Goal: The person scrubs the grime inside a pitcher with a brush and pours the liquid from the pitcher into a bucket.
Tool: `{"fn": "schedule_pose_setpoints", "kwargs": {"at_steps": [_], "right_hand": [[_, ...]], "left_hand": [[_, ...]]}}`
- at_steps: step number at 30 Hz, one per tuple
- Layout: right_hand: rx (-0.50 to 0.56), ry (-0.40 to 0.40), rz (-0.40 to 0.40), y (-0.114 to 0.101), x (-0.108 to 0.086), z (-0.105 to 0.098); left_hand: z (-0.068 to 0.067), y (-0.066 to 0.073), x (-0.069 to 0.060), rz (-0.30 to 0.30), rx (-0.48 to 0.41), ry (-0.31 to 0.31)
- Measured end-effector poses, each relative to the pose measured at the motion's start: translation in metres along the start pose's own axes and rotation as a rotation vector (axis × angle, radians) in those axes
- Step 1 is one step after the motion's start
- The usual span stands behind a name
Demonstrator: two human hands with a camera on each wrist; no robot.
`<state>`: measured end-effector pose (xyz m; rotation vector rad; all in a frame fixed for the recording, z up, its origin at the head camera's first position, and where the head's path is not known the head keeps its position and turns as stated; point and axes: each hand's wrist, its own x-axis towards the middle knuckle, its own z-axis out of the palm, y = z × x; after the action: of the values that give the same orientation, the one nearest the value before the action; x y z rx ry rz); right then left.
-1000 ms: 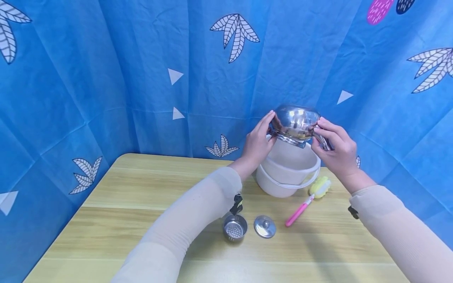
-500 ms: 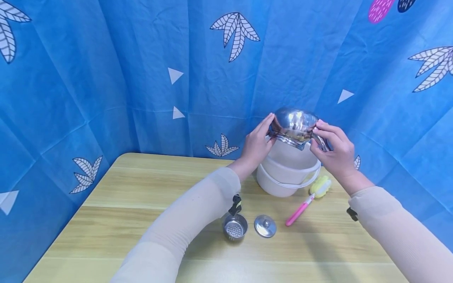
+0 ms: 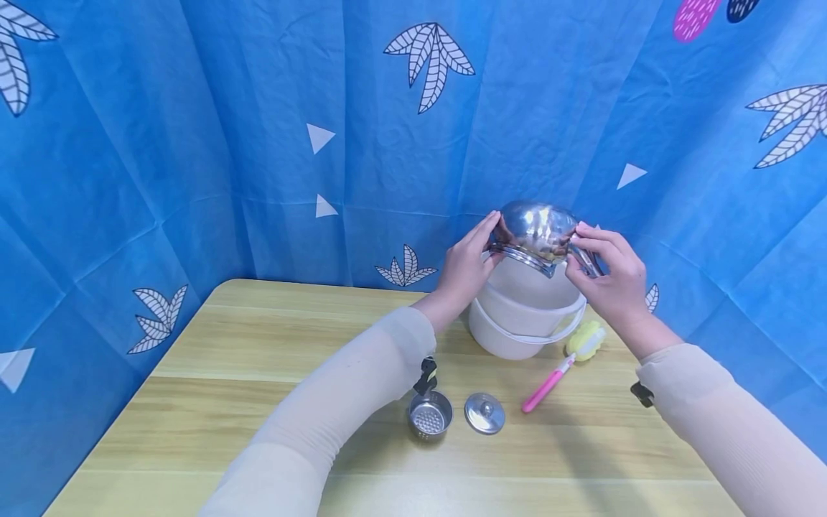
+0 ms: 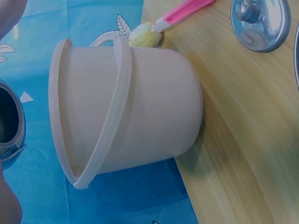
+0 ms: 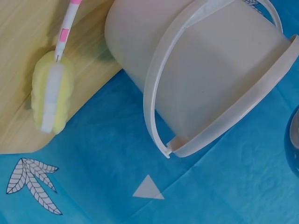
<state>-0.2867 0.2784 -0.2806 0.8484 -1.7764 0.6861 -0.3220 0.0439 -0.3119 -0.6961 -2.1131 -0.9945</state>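
A shiny metal teapot point(image 3: 538, 228) is held tipped over, mouth downward, above the white bucket point(image 3: 510, 345). My left hand point(image 3: 465, 266) holds the pot's left side, fingers along the body and thumb lower down. On the other side my right hand point(image 3: 610, 273) grips its handle. In the left wrist view the teapot's open mouth point(image 4: 9, 116) shows at the left edge, dark inside, beside the bucket's rim point(image 4: 56, 107). Only a sliver of the teapot point(image 5: 293, 140) enters the right wrist view. What lies inside the bucket cannot be made out.
On the wooden table point(image 3: 245, 345) lie a small metal strainer cup point(image 3: 429, 418), a round metal lid point(image 3: 484, 413) with a knob, and a pink-handled brush point(image 3: 545, 389) with a yellow sponge head point(image 3: 586, 341). A blue patterned curtain point(image 3: 278, 143) hangs behind the table.
The teapot has sunk slightly toward the bucket and tilted a little more, both hands moving with it. The things on the table stay put.
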Motion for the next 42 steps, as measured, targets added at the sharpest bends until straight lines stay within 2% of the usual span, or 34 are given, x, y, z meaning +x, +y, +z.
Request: {"fn": "schedule_pose_setpoints", "kwargs": {"at_steps": [8,15,23,31,33,37,42], "right_hand": [[-0.022,-0.06,0.07,-0.001,0.001,-0.004],[-0.002,-0.052,0.121,-0.003,0.001,-0.003],[0.027,-0.086,0.287,-0.008,0.0,-0.002],[0.094,-0.102,0.419,-0.044,0.015,-0.008],[0.099,-0.106,0.447,-0.047,0.016,-0.008],[0.091,-0.12,0.496,-0.036,0.01,-0.007],[0.149,-0.117,0.533,-0.017,0.004,-0.004]], "left_hand": [[-0.002,-0.002,-0.002,-0.024,-0.019,-0.024],[-0.003,-0.003,-0.004,-0.019,-0.035,-0.024],[-0.005,-0.005,-0.005,-0.029,-0.034,-0.028],[-0.007,-0.005,-0.007,-0.026,-0.03,-0.028],[-0.007,-0.005,-0.008,-0.024,-0.026,-0.025],[-0.008,-0.005,-0.009,-0.022,-0.036,-0.004],[-0.009,-0.005,-0.01,-0.01,-0.057,0.025]]}}
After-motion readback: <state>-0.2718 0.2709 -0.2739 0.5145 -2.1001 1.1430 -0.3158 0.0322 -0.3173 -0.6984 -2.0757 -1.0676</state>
